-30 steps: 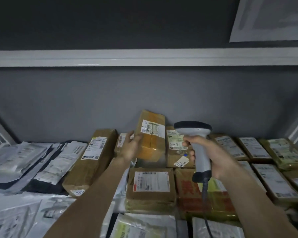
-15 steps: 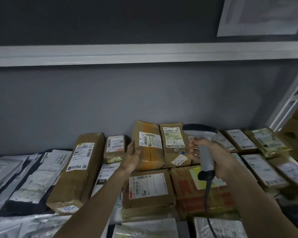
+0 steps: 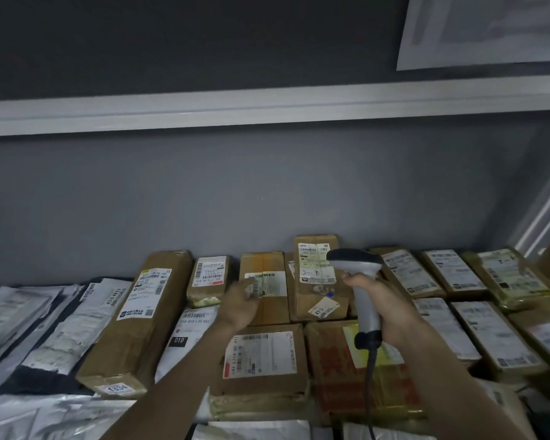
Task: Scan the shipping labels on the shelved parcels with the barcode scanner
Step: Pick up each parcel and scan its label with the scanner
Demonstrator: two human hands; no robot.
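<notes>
Gripping the scanner [image 3: 361, 281] by its handle, the right hand [image 3: 385, 308] aims it over the parcels on the shelf [image 3: 204, 109]; the left hand [image 3: 240, 304], fingers loosely spread, touches a brown box's label [image 3: 267, 282].

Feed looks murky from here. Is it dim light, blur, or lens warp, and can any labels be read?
Head view: dim, no glare; wide-angle bows the upper shelf edge; left hand motion-blurred; scanner fairly sharp; right-side parcels soft; centre label only partly readable.
</notes>
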